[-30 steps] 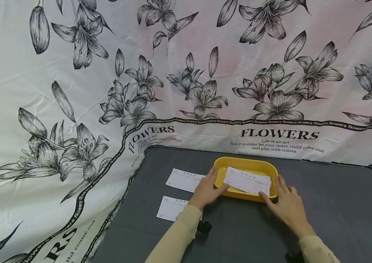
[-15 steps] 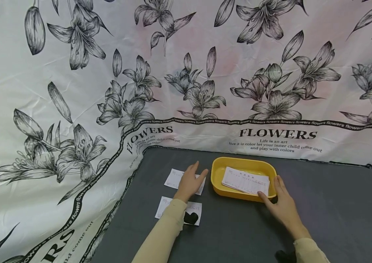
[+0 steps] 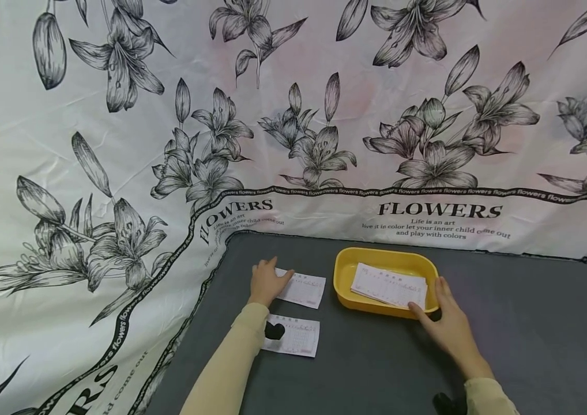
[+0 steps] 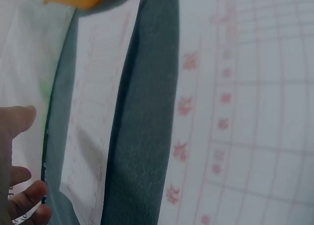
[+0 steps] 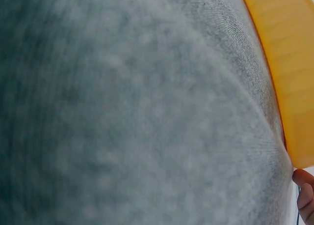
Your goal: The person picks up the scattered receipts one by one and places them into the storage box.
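Note:
My left hand (image 3: 268, 282) is over the left end of the far receipt slip (image 3: 304, 289), hiding that end. In the left wrist view its fingers (image 4: 28, 198) are loosely bent and hold nothing. Nearer me lies a second printed receipt slip (image 3: 298, 339), partly covered by the sleeve and a black wrist piece. My right hand (image 3: 449, 328) holds the near right corner of a yellow plastic tray (image 3: 342, 288), thumb at the front rim and fingers along the right side. Inside the tray rests a small stack of receipts (image 3: 389, 284).
A dark grey cloth (image 3: 376, 369) covers the table. White fabric printed with flowers (image 3: 319, 219) hangs behind its back edge and along the left. The tray stands right of the two loose slips.
My left hand has let go of the tray's left end and moved left to the far receipt slip. The near slip has become more visible. My right hand stays at the tray.

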`<state>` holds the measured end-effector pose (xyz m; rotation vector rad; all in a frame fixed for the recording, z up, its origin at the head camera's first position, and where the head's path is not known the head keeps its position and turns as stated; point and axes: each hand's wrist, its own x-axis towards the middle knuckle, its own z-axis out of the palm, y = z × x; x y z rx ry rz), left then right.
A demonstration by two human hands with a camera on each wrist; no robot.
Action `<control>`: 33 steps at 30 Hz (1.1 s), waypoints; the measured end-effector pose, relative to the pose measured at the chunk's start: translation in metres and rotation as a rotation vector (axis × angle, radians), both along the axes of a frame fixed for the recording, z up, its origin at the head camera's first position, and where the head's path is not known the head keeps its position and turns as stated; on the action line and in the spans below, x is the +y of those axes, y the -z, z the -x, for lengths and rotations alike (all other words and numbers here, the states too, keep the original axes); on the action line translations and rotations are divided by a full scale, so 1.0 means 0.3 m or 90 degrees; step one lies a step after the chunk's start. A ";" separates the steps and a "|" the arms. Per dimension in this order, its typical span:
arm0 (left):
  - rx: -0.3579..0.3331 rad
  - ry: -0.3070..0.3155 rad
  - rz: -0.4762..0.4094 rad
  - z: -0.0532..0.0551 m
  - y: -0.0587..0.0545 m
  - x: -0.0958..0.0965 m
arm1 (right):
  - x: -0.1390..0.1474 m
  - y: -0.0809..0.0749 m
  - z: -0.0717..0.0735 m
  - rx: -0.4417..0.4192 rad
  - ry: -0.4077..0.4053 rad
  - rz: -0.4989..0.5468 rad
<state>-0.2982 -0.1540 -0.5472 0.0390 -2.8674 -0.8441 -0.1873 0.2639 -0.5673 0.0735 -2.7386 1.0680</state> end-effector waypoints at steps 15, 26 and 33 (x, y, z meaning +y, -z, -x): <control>-0.044 -0.010 0.118 0.037 0.068 -0.130 | -0.023 -0.002 -0.017 -0.035 0.005 0.007; -0.077 0.010 0.138 0.074 0.050 -0.125 | -0.019 -0.010 -0.008 -0.019 0.013 0.011; -0.043 -0.022 0.104 0.061 0.044 -0.083 | -0.007 -0.011 -0.002 -0.015 0.020 -0.002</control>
